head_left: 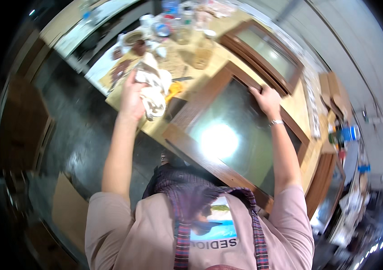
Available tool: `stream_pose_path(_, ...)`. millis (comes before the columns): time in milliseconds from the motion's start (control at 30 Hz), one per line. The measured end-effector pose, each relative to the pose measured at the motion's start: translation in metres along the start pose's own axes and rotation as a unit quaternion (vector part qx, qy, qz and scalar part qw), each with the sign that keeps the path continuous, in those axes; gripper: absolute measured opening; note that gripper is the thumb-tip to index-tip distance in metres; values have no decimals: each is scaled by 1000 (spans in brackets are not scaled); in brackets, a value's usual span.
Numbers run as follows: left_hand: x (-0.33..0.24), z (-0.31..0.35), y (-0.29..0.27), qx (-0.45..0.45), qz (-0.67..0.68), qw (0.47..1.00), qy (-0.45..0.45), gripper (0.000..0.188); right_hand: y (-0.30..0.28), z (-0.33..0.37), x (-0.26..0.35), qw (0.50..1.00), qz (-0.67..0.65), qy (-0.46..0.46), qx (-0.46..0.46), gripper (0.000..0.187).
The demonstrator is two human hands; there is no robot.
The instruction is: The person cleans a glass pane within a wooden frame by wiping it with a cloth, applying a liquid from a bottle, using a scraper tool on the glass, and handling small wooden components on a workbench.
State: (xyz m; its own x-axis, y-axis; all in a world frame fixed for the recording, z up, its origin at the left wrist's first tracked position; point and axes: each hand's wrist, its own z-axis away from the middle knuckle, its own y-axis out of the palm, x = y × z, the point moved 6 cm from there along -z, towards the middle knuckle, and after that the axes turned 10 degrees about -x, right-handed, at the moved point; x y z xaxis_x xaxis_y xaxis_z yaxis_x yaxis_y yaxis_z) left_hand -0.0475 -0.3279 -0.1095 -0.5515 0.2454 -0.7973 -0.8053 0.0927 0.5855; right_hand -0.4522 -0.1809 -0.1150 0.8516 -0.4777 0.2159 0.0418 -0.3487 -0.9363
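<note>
A crumpled whitish cloth (pixel 154 92) is bunched in my left hand (pixel 132 96), held up over the left edge of the wooden table. Slanting across the table in front of me is a brown wooden frame (pixel 200 100) with a glass pane, which shows a bright round reflection. My right hand (pixel 267 100) grips this frame's far rail, thumb toward the pane; its other fingers are partly hidden. Just beside the cloth lie a yellow-handled tool (pixel 173 91) and a thin dark blade-like piece (pixel 182 78), both blurred.
Another glazed wooden frame (pixel 247 55) lies farther back, and more brown framework (pixel 321 186) stands at the right. A jar of amber liquid (pixel 204 54), bottles and stained tins crowd the table's far left. Cardboard (pixel 69 209) rests on the floor at left.
</note>
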Motion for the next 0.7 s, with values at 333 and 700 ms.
stream_pose_path(333,86,57,124,421,-660,521,342,51,-20,16,-1,999,9,42,20,62)
stream_pose_path(700,87,50,138,545,-596,509,296,54,-13,11,-7,999,10,51,3,67)
